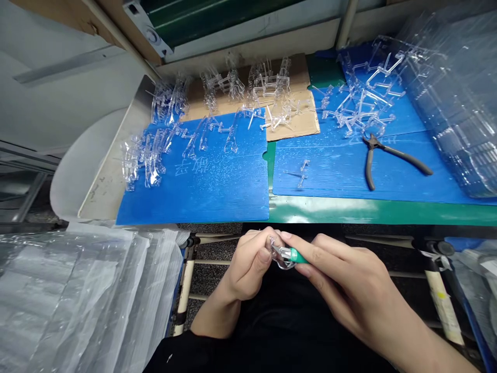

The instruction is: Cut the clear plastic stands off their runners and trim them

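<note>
A person's left hand (246,264) pinches a small clear plastic part (278,255) between thumb and fingers, while the right hand (341,282) is clamped pen-style on a green-handled tool (298,255), its metal tip at the part. Both hands work just short of the green bench edge (349,211), with the part held up in the grip. It looks light, stiff and probably brittle, with thin arms that could snap; its thicker body seems the safer place to hold. Straight ahead of the grip, a lone clear part (303,173) lies on a blue board (330,176). Farther out, heaps of clear parts (365,103) cover more board and a cardboard sheet (298,122). Pliers (388,160) lie ahead and right; clear plastic sheeting (85,305) bunches left.
</note>
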`<state>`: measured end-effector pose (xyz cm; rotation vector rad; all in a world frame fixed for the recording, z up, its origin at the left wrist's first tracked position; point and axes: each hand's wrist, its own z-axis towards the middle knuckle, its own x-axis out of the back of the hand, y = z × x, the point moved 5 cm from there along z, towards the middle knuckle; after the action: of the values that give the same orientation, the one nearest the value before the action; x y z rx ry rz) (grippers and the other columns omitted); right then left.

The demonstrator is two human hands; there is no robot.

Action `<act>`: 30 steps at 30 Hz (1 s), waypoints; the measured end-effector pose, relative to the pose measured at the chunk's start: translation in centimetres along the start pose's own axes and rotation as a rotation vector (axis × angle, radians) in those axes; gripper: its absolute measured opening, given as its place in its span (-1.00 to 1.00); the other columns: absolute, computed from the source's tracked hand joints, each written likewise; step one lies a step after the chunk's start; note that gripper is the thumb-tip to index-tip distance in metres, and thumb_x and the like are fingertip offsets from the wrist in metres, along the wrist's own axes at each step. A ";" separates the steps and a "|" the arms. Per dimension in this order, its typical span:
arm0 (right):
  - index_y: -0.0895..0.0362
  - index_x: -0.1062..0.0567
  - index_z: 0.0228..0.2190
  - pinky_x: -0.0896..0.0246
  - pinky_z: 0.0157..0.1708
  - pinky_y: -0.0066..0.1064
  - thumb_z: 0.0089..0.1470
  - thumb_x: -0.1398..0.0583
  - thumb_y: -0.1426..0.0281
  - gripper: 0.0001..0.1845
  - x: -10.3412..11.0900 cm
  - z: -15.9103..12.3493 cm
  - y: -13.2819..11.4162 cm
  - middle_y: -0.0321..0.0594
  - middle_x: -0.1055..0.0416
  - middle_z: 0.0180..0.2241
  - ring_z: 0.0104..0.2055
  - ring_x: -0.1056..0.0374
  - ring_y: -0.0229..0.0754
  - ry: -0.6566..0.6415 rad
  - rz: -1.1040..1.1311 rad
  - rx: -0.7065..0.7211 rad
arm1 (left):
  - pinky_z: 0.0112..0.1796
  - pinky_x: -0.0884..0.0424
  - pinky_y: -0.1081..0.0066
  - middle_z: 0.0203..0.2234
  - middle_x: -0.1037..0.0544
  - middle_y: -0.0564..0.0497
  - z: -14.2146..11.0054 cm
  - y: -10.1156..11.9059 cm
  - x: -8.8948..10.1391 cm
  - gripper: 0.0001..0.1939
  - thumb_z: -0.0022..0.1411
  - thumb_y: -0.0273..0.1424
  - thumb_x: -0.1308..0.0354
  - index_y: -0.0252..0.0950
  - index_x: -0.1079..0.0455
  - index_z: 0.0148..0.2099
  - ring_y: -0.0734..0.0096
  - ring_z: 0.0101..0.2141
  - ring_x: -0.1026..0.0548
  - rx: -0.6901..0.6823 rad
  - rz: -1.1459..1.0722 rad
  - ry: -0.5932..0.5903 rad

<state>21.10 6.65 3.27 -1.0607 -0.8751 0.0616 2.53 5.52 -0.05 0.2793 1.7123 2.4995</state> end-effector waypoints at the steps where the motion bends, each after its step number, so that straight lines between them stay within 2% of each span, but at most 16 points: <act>1: -0.11 -0.25 0.51 -0.13 -0.43 -0.38 0.58 -0.12 0.42 -0.41 0.0 0.0 0.1 -0.36 -0.35 -0.30 -0.44 -0.29 -0.29 0.018 -0.018 -0.005 | -0.39 -0.27 0.37 -0.45 -0.44 0.01 0.0 0.1 0.0 -0.59 0.68 -0.17 0.06 -0.28 -0.38 -0.20 0.43 -0.46 -0.41 -0.001 0.007 -0.002; 5: 0.01 -0.37 0.46 -0.27 -0.36 -0.39 0.57 -0.13 0.43 -0.47 -0.1 0.2 1.1 -0.29 -0.43 -0.25 -0.39 -0.39 -0.26 0.081 -0.014 -0.033 | -0.37 -0.26 0.36 -0.49 -0.41 0.03 0.0 0.6 -0.3 -0.55 0.69 -0.13 0.09 -0.28 -0.36 -0.21 0.45 -0.48 -0.37 -0.029 0.020 -0.043; 8: 0.04 -0.40 0.43 -0.34 -0.29 -0.39 0.55 -0.15 0.46 -0.48 0.1 0.4 1.5 -0.26 -0.47 -0.21 -0.34 -0.43 -0.25 0.107 0.062 -0.045 | -0.37 -0.23 0.35 -0.49 -0.39 0.04 -0.3 0.5 -0.4 -0.55 0.68 -0.11 0.07 -0.28 -0.36 -0.22 0.45 -0.48 -0.35 0.007 -0.003 -0.025; 13: -0.08 -0.33 0.47 -0.26 -0.33 -0.43 0.55 -0.16 0.47 -0.42 0.4 0.1 0.6 -0.34 -0.39 -0.27 -0.37 -0.36 -0.28 0.086 0.104 -0.034 | -0.36 -0.27 0.32 -0.45 -0.45 -0.03 -0.7 -0.1 -0.2 -0.52 0.67 -0.09 0.07 -0.29 -0.41 -0.22 0.36 -0.45 -0.42 0.115 -0.065 0.006; 18: -0.13 -0.25 0.50 -0.19 -0.34 -0.42 0.58 -0.13 0.44 -0.40 0.3 -0.4 -0.1 -0.36 -0.34 -0.27 -0.35 -0.32 -0.29 0.025 0.098 -0.019 | -0.35 -0.30 0.35 -0.42 -0.47 -0.01 -0.7 0.0 -0.3 -0.58 0.67 -0.16 0.05 -0.28 -0.43 -0.19 0.39 -0.42 -0.45 0.106 -0.100 0.012; 24: -0.16 -0.26 0.48 -0.13 -0.35 -0.41 0.58 -0.13 0.44 -0.43 0.1 -0.3 -0.4 -0.38 -0.33 -0.27 -0.36 -0.30 -0.31 -0.019 0.126 -0.022 | -0.39 -0.30 0.38 -0.43 -0.47 0.01 -0.6 0.3 -0.5 -0.60 0.67 -0.17 0.04 -0.28 -0.41 -0.18 0.43 -0.46 -0.43 0.087 -0.102 -0.004; 30: -0.15 -0.21 0.51 -0.15 -0.35 -0.38 0.59 -0.11 0.44 -0.39 0.2 -0.7 -0.5 -0.36 -0.35 -0.25 -0.37 -0.30 -0.30 -0.002 0.094 -0.028 | -0.36 -0.32 0.34 -0.44 -0.48 -0.02 -0.6 0.5 -0.4 -0.58 0.67 -0.16 0.05 -0.28 -0.42 -0.21 0.37 -0.45 -0.44 0.090 -0.050 -0.006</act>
<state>21.54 5.93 3.66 -1.1283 -0.8294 0.1291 2.81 4.70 0.14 0.2478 1.8087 2.3886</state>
